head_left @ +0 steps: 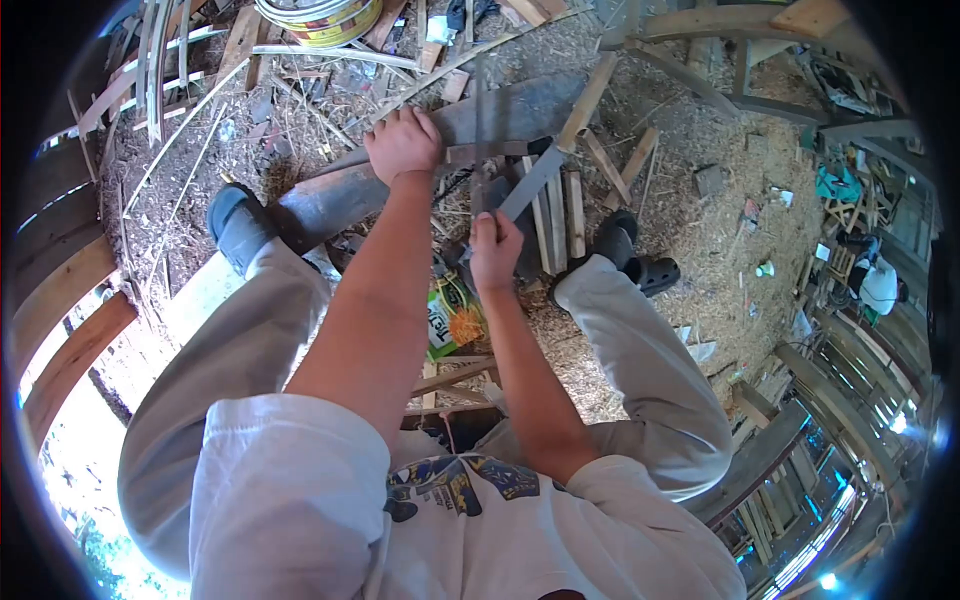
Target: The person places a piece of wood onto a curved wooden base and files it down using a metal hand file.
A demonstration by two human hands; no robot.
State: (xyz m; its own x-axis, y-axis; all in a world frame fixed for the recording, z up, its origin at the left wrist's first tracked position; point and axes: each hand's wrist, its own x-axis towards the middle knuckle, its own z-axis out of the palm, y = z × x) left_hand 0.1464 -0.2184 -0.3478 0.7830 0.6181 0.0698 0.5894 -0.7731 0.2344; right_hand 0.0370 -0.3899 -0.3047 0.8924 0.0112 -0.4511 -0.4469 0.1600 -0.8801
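My left hand (403,146) is closed, pressing down at the near end of a brown wooden strip (495,150) that lies across a thick grey beam (335,198). My right hand (494,250) is closed around what looks like a saw (478,120), seen edge-on as a long thin blade blurred by motion. The blade points forward and crosses the strip; its handle is hidden in my fist. Just right of that fist is a wide flat metal blade (535,185), slanting toward a wooden piece (588,100). Whether my fist touches it I cannot tell.
Wood offcuts (575,215) lie between my feet. A green and white bag (447,322) sits below my hands. At the back stands a yellow bucket (325,22). Sawdust and scraps cover the ground. Curved timber (72,345) is at the left; a person (880,285) is at the far right.
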